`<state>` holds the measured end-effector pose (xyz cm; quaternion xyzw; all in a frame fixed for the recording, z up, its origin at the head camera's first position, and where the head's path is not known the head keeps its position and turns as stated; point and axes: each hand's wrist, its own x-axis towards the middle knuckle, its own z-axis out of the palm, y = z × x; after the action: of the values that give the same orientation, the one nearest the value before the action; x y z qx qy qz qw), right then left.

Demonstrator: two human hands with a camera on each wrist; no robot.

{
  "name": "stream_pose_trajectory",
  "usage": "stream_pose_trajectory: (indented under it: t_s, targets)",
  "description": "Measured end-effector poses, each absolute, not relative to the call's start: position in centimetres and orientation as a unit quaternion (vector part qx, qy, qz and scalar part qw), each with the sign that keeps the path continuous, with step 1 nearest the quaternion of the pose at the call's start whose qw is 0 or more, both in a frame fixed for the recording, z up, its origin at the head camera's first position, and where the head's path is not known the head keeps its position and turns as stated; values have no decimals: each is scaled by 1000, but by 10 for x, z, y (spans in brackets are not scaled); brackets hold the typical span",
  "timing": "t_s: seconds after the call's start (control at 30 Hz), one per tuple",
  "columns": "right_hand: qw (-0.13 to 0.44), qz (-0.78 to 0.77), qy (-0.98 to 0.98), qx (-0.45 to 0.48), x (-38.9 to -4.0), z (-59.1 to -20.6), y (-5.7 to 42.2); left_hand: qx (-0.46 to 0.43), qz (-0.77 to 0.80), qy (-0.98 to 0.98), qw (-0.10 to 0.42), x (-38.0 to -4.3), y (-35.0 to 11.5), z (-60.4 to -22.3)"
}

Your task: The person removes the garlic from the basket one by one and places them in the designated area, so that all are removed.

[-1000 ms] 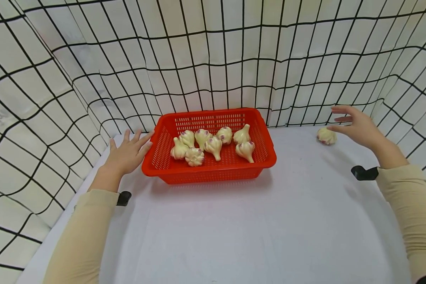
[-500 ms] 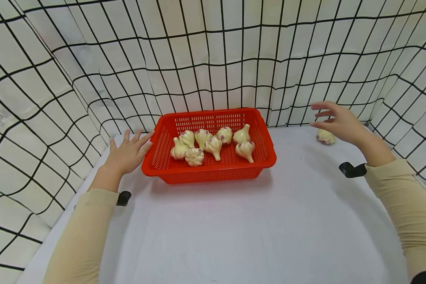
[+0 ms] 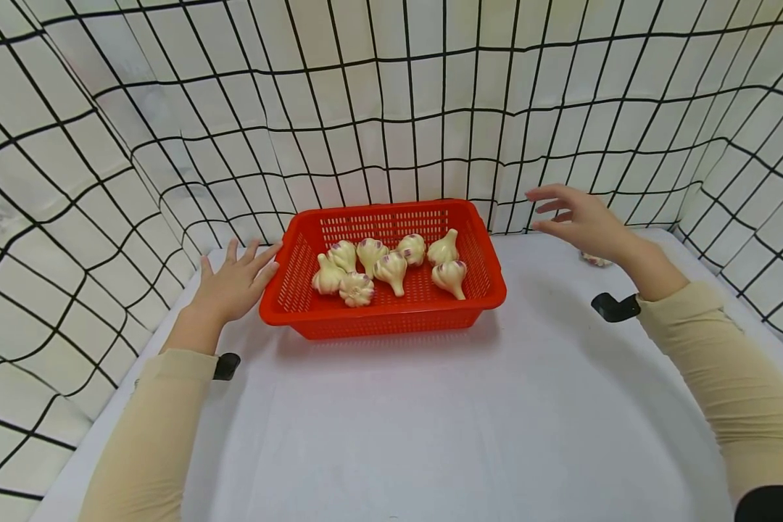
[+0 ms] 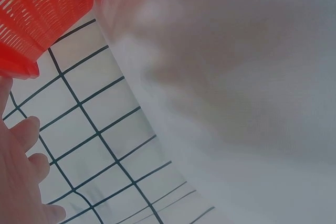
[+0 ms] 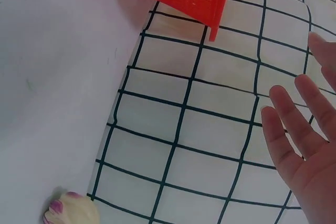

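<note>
Right hand moved nearer basket; loose garlic mostly hidden behind.

I find the table white-topped. One red basket stands upright near the far edge, slightly closer to the far left corner than the far right. One garlic bulb lies near the far right corner, well apart from it.

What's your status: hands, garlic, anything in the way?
Left hand at red basket; right hand holding nothing. Eight garlic bulbs inside; one loose bulb outside, partly hidden by right hand in head view. No obstacle seen between right hand and basket.
</note>
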<state>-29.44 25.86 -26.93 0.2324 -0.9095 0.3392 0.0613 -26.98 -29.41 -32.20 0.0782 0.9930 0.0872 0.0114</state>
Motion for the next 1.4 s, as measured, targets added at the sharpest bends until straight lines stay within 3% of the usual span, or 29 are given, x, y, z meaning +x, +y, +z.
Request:
stream_pose_trajectory:
  t_s: [1.17,1.4]
  targets:
    - [57,278,-882,376,-309,-284,182,80,92,992,9,-270,-295,-323]
    - [26,236,-891,387,-309,-285,168,79,93,992,12,-270,-295,-324]
